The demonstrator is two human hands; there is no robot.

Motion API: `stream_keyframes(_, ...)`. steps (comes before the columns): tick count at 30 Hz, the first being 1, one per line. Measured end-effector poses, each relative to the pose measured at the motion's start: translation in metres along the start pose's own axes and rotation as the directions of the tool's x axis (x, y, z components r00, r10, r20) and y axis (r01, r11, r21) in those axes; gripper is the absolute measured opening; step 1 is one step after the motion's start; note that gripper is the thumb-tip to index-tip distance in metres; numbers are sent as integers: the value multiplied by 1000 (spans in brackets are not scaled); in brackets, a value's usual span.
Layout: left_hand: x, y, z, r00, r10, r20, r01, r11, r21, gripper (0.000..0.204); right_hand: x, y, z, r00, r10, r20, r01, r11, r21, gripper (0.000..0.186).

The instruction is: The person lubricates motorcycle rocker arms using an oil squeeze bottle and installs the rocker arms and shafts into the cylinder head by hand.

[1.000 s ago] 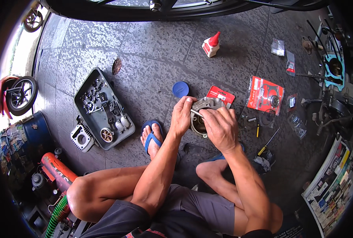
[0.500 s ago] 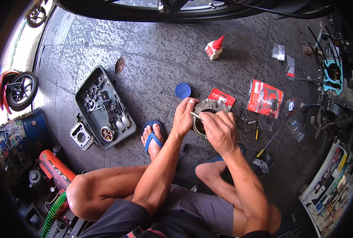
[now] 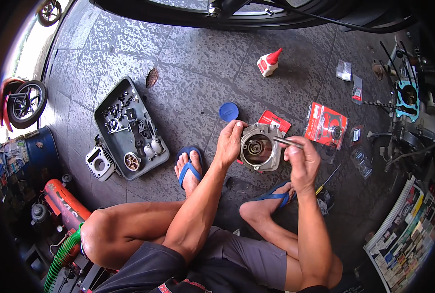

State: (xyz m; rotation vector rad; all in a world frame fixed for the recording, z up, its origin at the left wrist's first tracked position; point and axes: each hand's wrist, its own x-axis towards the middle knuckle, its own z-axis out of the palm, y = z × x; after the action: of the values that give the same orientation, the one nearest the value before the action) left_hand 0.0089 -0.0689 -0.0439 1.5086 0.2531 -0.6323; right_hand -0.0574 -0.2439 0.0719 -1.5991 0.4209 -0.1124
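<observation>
My left hand [image 3: 229,142] grips the left side of a grey metal engine cylinder [image 3: 277,157], thumb on its upper edge. The round bore faces up, and ring-like shapes show inside it. To the right, my right hand [image 3: 303,168] is closed round a thin metal rod [image 3: 286,141]. The rod's free end points left, over the cylinder's right upper edge; whether it touches is hard to tell. Behind the cylinder lies a red card packet [image 3: 275,120], and a round blue lid [image 3: 228,112] rests on the floor beyond my left hand.
A grey tray [image 3: 162,155] of small metal parts sits at left, a finned cylinder [image 3: 98,163] against it. Farther off stands a white bottle with a red nozzle [image 3: 267,63]. At right are a red gasket packet [image 3: 320,117], a screwdriver [image 3: 328,178] and an engine [image 3: 425,122].
My right hand has moved right with the rod, away from the bore, which now shows openly. My left hand still grips the cylinder, nearly in place. The whole view has shifted slightly.
</observation>
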Motion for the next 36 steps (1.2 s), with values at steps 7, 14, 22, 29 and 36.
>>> stream_keyframes(7, 0, -1, 0, 999, 47, 3, -47, 999, 6, 34, -2, -2, -1, 976, 203, 83, -212, 771, 600, 23)
stream_keyframes(14, 4, -7, -1, 999, 47, 21, -47, 999, -3, 33, -3, -2, 0, 842, 529, 108, -538, 803, 258, 16)
stream_keyframes(22, 1, -4, -4, 998, 66, -3, -66, 998, 10, 33, 3, -16, 41, 968, 235, 83, -121, 735, -667, 21)
stream_keyframes(29, 2, -5, 1, 998, 70, 0, -70, 998, 0, 32, 3, -2, 58, 984, 18, 175, 127, 611, -781, 17)
stream_keyframes(36, 0, -1, 0, 997, 79, -6, -79, 996, 35, 33, 4, -5, 60, 980, -27, 199, 171, 630, -757, 16)
